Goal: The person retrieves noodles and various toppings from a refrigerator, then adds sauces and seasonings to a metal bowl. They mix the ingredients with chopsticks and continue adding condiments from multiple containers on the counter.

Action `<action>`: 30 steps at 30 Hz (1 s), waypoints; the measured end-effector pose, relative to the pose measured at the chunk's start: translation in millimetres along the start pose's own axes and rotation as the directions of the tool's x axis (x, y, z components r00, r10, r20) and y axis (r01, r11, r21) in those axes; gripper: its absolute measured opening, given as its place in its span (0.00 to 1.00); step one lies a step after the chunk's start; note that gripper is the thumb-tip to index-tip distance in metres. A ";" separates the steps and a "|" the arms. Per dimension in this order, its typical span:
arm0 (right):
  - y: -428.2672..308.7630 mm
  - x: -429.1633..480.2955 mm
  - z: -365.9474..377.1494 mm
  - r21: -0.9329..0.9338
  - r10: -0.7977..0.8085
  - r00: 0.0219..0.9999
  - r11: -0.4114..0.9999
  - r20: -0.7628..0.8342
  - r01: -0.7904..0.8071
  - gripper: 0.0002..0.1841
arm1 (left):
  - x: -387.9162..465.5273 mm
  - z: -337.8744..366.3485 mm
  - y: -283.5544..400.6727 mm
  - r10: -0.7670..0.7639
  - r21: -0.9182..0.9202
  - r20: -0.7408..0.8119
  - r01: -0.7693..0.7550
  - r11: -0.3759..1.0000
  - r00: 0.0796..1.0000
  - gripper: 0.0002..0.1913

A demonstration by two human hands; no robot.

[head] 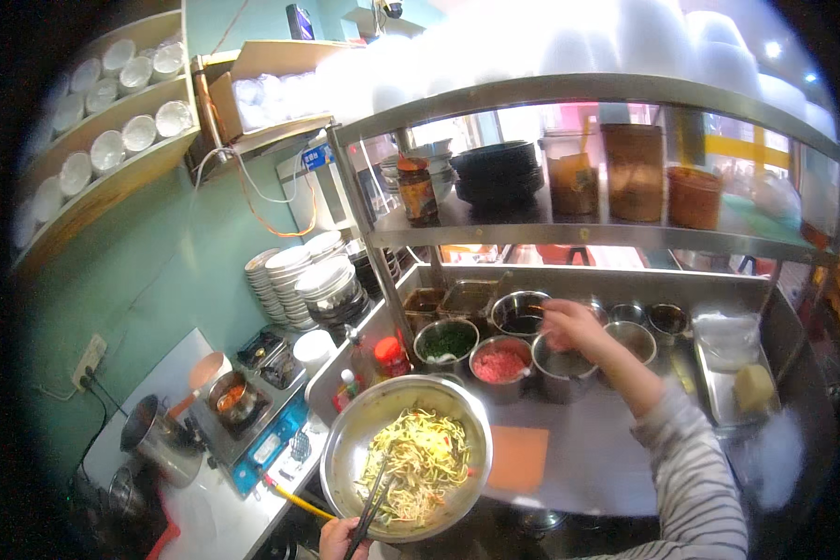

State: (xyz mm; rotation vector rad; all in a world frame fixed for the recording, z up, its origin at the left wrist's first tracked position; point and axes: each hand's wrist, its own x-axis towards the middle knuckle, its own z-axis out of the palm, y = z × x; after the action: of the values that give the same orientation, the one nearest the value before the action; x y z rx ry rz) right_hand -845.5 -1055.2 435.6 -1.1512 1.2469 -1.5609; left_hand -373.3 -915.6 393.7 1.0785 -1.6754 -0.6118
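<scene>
A large stainless steel mixing bowl (337,448) holds pale yellow noodle-like shreds (420,462) with small red bits. At its near rim my left hand (341,539) grips a pair of dark chopsticks (369,511), whose tips rest in the shreds. The hand is partly cut off by the frame's lower edge. My right hand (567,325), blurred, hangs over a row of metal pots, beside a pot of dark contents (518,318). A thin orange-brown thing shows near its fingertips; whether it is held is unclear. Closer in stand a pot of chopped greens (446,343) and one of pinkish-red chopped food (500,364).
A steel shelf rack (567,234) rises behind the pots, bearing black bowls (497,175) and tubs. Left are stacked plates (290,280), a gas stove (252,434) with a small pot, and a red-lidded jar (390,355). An orange sheet (519,458) lies right of the bowl.
</scene>
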 end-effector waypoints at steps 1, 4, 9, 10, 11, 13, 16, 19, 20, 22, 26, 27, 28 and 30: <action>12.3 46.3 0.5 -0.035 0.008 1.000 0.999 0.016 -0.008 0.26 | 14.9 3.7 -3.5 -0.007 0.026 0.024 0.006 1.000 1.000 0.11; 55.3 170.1 3.4 0.168 0.129 0.990 0.979 -0.048 -0.120 0.25 | 56.9 10.1 -16.0 -0.060 0.201 0.098 0.039 0.979 0.993 0.15; 123.6 287.6 -10.0 0.323 0.249 0.910 0.936 -0.331 -0.138 0.18 | 139.2 33.7 -46.3 -0.318 -0.234 0.249 0.376 0.897 0.915 0.08; 133.1 299.9 -15.1 0.368 0.290 0.905 0.915 -0.313 -0.166 0.17 | 156.0 42.9 -56.6 -0.675 -0.499 0.114 0.629 0.596 0.729 0.09; 143.1 310.7 -18.0 0.414 0.327 0.894 0.891 -0.305 -0.185 0.15 | 179.2 42.3 -67.3 -0.686 -0.474 0.239 0.700 0.534 0.687 0.10; 158.0 329.0 -19.4 0.409 0.377 0.925 0.853 -0.051 -0.325 0.08 | 207.4 51.8 -83.0 -0.680 -0.476 0.292 0.719 0.506 0.672 0.10; 173.3 343.3 -13.1 0.060 0.422 0.900 0.901 0.107 -0.430 0.11 | 249.2 62.5 -105.8 -0.697 -0.379 0.407 0.804 0.459 0.590 0.09; 175.4 347.1 -6.3 -0.173 0.407 0.906 0.907 0.120 -0.384 0.11 | 284.0 78.1 -123.4 -0.731 -0.291 0.464 0.866 0.407 0.500 0.07; 172.9 345.3 -5.0 -0.219 0.394 0.911 0.906 0.125 -0.362 0.11 | 293.1 84.5 -128.5 -0.746 -0.265 0.476 0.885 0.383 0.466 0.07; 163.0 338.2 -7.5 -0.286 0.347 0.929 0.909 0.125 -0.302 0.12 | 307.4 95.8 -136.9 -0.732 -0.266 0.547 0.914 0.307 0.406 0.09; 129.6 309.7 -23.0 -0.382 0.212 0.974 0.909 0.079 -0.167 0.12 | 325.4 112.5 -149.2 -0.569 -0.203 0.611 0.803 0.560 0.551 0.07; 119.2 300.9 -27.0 -0.401 0.175 0.983 0.906 0.061 -0.137 0.13 | 326.8 116.5 -149.6 -0.610 -0.198 0.618 0.848 0.491 0.497 0.07; 110.2 291.3 -31.4 -0.417 0.137 0.990 0.903 0.044 -0.107 0.13 | 329.8 121.0 -151.0 -0.651 -0.196 0.616 0.886 0.420 0.444 0.07; 91.7 270.2 -35.6 -0.460 0.061 0.998 0.886 -0.009 -0.059 0.13 | 334.5 129.4 -150.2 -0.649 -0.211 0.652 0.916 0.341 0.392 0.07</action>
State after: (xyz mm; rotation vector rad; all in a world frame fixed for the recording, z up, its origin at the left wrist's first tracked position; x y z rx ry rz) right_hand -943.9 -1320.9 386.3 -1.3905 1.6915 -1.2437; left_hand -469.3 -1292.3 384.6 1.3562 -1.0108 -2.0676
